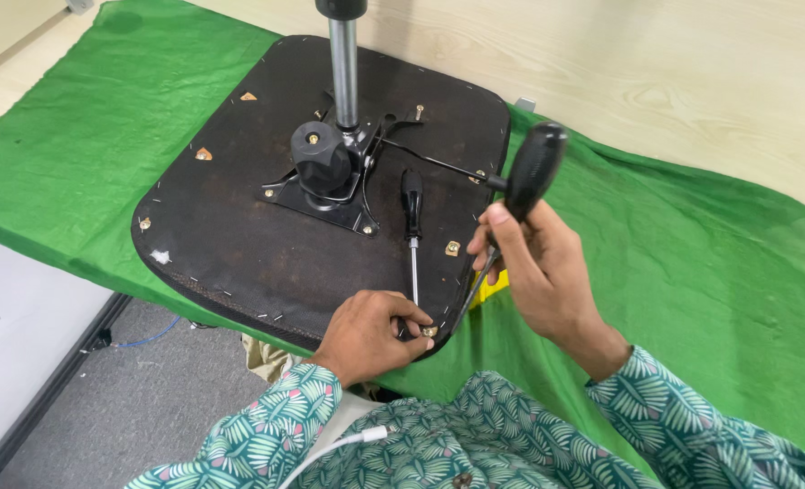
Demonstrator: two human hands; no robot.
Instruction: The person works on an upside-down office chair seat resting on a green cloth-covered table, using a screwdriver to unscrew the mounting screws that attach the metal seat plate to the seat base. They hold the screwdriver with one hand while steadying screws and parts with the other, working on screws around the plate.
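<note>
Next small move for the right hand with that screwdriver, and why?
Probably lower the tip into the brass fitting at the chair seat base's near edge. The right hand holds the screwdriver tilted just above it; the left hand pinches there.

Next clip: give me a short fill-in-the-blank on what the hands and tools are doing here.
1. The right hand holds a screwdriver by its ____ handle.
2. A second screwdriver lies on the upturned ____ seat base.
3. The left hand touches a screw at the base's near ____.
4. The cloth is ____.

Answers: black; black; edge; green
</note>
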